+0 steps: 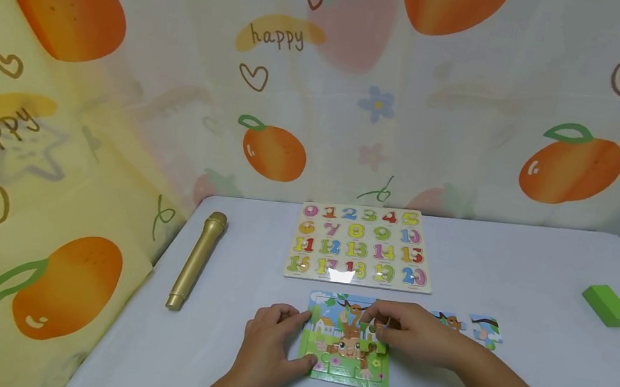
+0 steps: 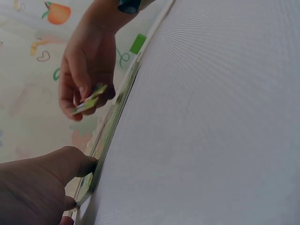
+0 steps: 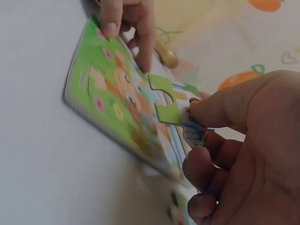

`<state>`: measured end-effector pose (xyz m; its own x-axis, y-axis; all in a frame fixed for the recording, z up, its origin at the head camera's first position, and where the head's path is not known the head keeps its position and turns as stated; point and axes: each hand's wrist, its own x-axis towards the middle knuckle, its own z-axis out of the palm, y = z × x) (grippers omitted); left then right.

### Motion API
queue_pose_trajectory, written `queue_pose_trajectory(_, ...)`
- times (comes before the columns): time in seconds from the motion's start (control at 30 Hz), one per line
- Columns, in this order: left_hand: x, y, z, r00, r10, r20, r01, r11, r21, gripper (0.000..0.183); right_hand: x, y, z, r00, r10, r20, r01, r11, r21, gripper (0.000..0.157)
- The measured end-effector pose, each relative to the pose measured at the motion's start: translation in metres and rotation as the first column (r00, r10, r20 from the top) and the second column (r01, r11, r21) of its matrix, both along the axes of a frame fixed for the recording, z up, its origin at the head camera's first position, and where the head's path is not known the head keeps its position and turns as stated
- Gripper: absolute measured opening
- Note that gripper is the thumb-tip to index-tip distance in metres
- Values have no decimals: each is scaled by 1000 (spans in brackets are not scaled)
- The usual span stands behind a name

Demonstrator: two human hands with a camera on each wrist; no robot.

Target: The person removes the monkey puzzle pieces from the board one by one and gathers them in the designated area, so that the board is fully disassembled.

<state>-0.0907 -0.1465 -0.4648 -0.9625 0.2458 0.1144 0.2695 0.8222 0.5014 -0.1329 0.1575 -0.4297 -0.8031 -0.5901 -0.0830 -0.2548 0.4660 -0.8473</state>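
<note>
A jigsaw puzzle board [image 1: 348, 371] with a monkey picture lies on the white table. My left hand [image 1: 273, 350] holds the board's left side, thumb near the lower left corner and fingertips at the upper left edge. Over the right part of the board, my right hand [image 1: 414, 334] pinches a puzzle piece [image 3: 171, 101] between thumb and fingers. That piece has a green edge and part of a house on it; in the right wrist view it is raised above the board. Two loose puzzle pieces [image 1: 485, 329] lie right of the board, partly behind the right hand.
Behind the puzzle lies a wooden number board [image 1: 362, 240]. A gold microphone [image 1: 197, 262] is on the left of the table, and a green block [image 1: 609, 306] on the far right. A fruit-patterned curtain [image 1: 330, 107] hangs along the back.
</note>
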Motion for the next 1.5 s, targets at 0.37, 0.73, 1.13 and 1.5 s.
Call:
queue_pose_trajectory(0.37,1,-1,0,1000,6,9,-7,1000,19,71,14,50,-1,998,-67,-14,67,995,69,17)
queue_pose_trajectory(0.73,1,0,0,1000,-9,11,8,999,32,72,22,63,-14,995,-64,-74,70,994,81,19)
queue_pose_trajectory(1.13,1,0,0,1000,-9,1,9,999,32,72,28,61,-22,969,-68,-239,86,994,69,20)
queue_pose_trajectory(1.5,1,-1,-2,1000,-15,-10,15,1000,26,72,30,60,-29,931,-86,-356,123,989,83,24)
